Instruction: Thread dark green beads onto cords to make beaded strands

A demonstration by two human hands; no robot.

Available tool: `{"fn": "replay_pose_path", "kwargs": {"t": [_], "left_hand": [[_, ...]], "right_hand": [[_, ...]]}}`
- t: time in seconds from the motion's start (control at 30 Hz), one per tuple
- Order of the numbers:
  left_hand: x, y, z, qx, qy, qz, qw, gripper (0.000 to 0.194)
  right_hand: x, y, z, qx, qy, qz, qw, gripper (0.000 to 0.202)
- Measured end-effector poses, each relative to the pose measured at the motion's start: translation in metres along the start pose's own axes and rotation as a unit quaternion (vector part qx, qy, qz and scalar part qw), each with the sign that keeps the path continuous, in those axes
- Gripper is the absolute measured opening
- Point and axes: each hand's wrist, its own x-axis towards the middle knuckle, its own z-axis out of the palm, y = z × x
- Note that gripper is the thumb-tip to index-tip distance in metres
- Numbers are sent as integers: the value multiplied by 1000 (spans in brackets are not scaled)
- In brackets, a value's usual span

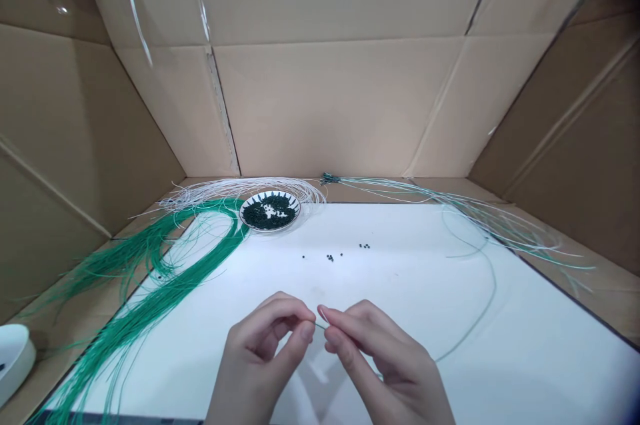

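- Brown cardboard panels (340,105) are walling in the work area at the back and on both sides.
- A white board (270,265) is lying flat between them.
- A bundle of green strands (185,292) is bending into a loop over the board's left edge.
- A bundle of pale green and white strands (453,198) is stretching toward the right, its dark clustered end sitting near the back's middle.
- A coil of white strands (215,192) is lying along the far left.
- The right hand (390,355) is pinching a thin green strand (321,326) between thumb and index finger, above the board's near part.
- The left hand (270,345) is pinching that strand too, a short length showing between the fingertips.
- A white dish (23,362) is standing at the left edge, partly out of view.
- A patterned plate (270,230) is holding dark beads (260,218).
- Loose beads (330,257) are resting between plate and hands.
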Motion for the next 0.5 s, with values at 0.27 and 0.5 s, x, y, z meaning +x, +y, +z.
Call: {"fn": "replay_pose_path", "kwargs": {"t": [0.27,0.5], "left_hand": [[-5,5,1,5,-27,-13,1000,6],[-6,5,3,-20,-43,-8,999,7]], "right_hand": [[-2,-18,-6,-93,-26,-20,995,12],[-2,-18,-2,-112,-10,-8,994,15]]}}
